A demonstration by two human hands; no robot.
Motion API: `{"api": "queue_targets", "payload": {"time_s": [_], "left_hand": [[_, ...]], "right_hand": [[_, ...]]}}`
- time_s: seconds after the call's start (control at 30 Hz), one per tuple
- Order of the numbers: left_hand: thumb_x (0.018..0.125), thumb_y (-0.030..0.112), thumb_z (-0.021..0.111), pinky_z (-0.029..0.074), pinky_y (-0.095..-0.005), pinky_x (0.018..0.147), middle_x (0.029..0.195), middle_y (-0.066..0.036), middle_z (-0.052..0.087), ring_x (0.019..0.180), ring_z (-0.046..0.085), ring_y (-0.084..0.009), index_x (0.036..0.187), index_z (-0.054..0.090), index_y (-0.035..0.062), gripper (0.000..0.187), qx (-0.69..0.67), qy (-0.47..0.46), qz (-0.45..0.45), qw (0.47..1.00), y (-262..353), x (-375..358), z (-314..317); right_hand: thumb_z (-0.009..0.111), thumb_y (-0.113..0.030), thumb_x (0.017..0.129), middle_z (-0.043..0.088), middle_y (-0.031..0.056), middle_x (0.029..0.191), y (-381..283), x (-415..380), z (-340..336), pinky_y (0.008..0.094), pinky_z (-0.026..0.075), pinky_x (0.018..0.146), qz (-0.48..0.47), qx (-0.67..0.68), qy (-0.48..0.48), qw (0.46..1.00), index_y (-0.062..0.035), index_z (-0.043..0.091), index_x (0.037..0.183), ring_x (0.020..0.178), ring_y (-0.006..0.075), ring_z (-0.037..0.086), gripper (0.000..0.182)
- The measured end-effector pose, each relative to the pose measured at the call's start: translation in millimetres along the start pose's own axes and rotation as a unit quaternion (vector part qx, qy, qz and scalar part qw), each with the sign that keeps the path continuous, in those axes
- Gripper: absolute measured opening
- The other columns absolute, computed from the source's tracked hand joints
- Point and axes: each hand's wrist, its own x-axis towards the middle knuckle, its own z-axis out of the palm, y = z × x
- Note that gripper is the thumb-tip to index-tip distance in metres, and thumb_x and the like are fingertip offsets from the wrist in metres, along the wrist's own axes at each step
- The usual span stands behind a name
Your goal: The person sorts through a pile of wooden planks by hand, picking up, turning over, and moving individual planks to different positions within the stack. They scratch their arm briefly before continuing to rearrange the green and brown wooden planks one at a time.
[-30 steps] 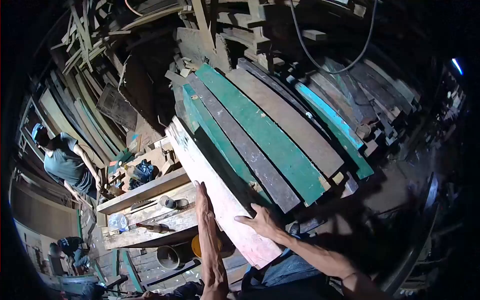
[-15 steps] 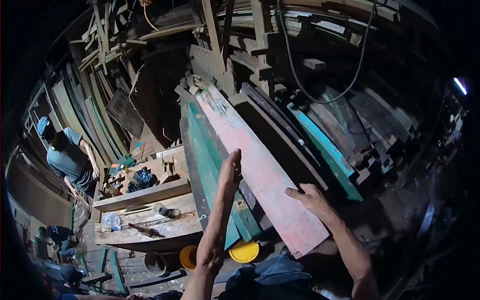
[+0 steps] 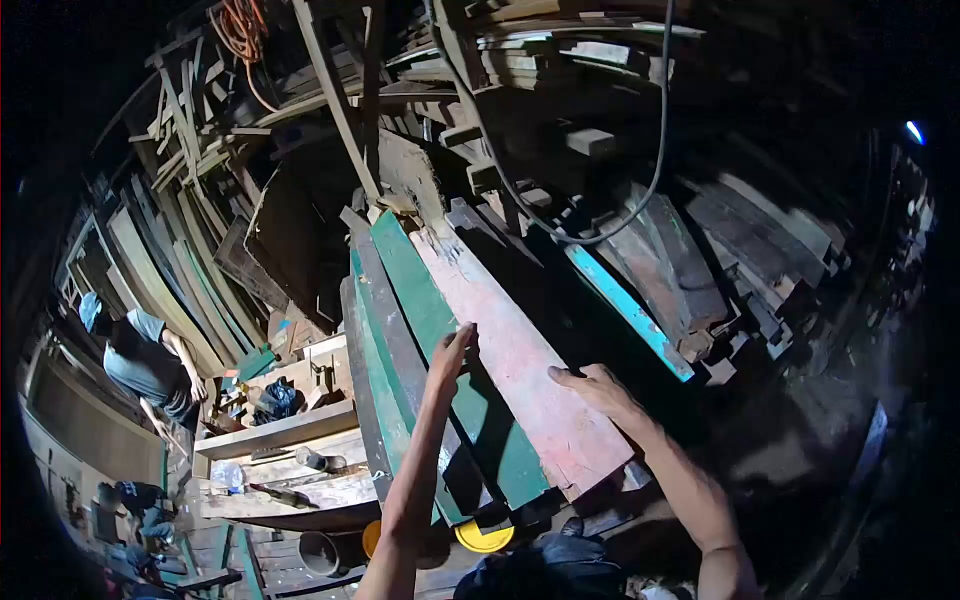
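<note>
I note the reddish plank (image 3: 515, 370) has slid farther onto the stack; left hand (image 3: 452, 352) and right hand (image 3: 597, 388) stay flat on it, fingers together.

Plank stack (image 3: 640, 260) carries the boards: pale reddish plank (image 3: 510, 360) lies on top, slanted, with green plank (image 3: 440, 350) just beside it and a blue-edged board (image 3: 625, 310) further right. Low wooden counter (image 3: 290, 430) on the left holds a bottle (image 3: 228, 476) and small tools.
</note>
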Motion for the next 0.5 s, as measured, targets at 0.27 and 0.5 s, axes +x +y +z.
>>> {"api": "queue_targets", "payload": {"time_s": [0.27,0.5], "left_hand": [[0.104,0.036,0.049,0.038,-0.0376,0.107,0.133,-0.019,0.056,0.127,0.051,-0.0283,0.139,0.050,0.0010,0.049,0.162,0.229,0.146,0.949,-105.1,-35.5,-145.6],[0.100,0.042,0.056,0.035,-0.0363,0.110,0.143,-0.023,0.050,0.131,0.048,-0.0287,0.147,0.038,-0.0040,0.068,0.110,0.191,0.121,0.968,-98.8,-34.4,-89.1]], "right_hand": [[0.072,-0.061,0.082,0.066,0.0202,0.070,24.0,28.3,8.5,0.0414,0.050,0.065,-0.146,0.001,0.093,0.985,0.0136,0.067,0.085,0.071,0.0220,0.064,0.075],[0.068,-0.061,0.085,0.069,0.0283,0.106,27.2,53.9,29.3,0.0373,0.050,0.091,-0.063,-0.063,0.090,0.992,0.0199,0.060,0.114,0.106,0.0290,0.066,0.086]]}}
